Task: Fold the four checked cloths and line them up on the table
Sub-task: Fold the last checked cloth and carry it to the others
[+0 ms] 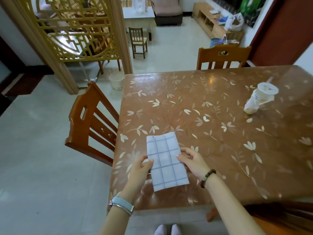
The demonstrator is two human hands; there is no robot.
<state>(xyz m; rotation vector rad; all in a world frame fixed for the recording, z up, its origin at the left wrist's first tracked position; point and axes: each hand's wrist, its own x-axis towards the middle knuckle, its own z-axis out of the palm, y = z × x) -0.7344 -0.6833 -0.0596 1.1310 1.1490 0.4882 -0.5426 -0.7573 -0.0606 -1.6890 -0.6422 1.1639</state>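
Premises: a private home, a dining area open to a living room. Evidence: a wooden tabletop point(203, 102) under a leaf-patterned cover, with a dining chair point(88, 122) at its left edge and a second chair point(221, 56) at its far edge. Beyond the tabletop to the left stands a carved lattice screen point(72, 31). Farther beyond are a small wooden chair point(138, 41), a low covered table point(138, 16), an upholstered seat point(167, 11) and a low cabinet point(208, 22) carrying bags. The floor point(42, 150) is pale tile throughout.

- One view: wide-angle camera on the person's head, standing height, facing forward and steeply down at the table point(220, 102) corner.
- Near field: left hand point(140, 168), right hand point(191, 162), checked cloth point(166, 160), low centre.
- Far field: living room floor point(172, 48) along top edge.
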